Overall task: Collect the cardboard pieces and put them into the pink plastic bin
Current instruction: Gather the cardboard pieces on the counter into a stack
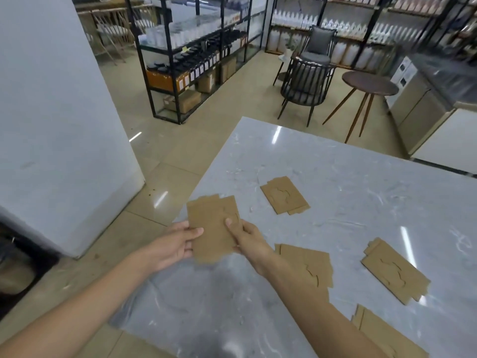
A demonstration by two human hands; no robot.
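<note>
Surface (348, 177): grey marbled top, lying across the right and lower part of the view, its near-left corner jutting over a tiled floor (180, 140).

White pillar (59, 125): standing at the left, well apart from the surface.

Black shelving (196, 55): standing beyond the floor, carrying jars, bottles and boxes; more shelves of white bottles are running along the back wall.

Dark chairs (307, 81) and round wooden table (369, 83): sitting beyond the far edge of the surface.

Cardboard pieces, flat, brown, five showing:
- held piece (211, 228): being gripped over the near-left corner of the surface, raised, tilted slightly.
- near piece (309, 267): lying flat on the surface just beside the right forearm, which is covering part of it.
- right piece (395, 270): lying flat toward the right, apart from the others.
- far piece (284, 196): lying flat beyond the hands, toward the middle of the surface.
- corner piece (382, 334): lying at the bottom right, partly cut off by the frame.

Left hand (175, 244): closing on the held piece's left edge, thumb on top, fingers beneath.

Right hand (245, 239): clasping the same piece on its right side, thumb pressing on the face.

Pink plastic bin: not showing anywhere in this view.
</note>
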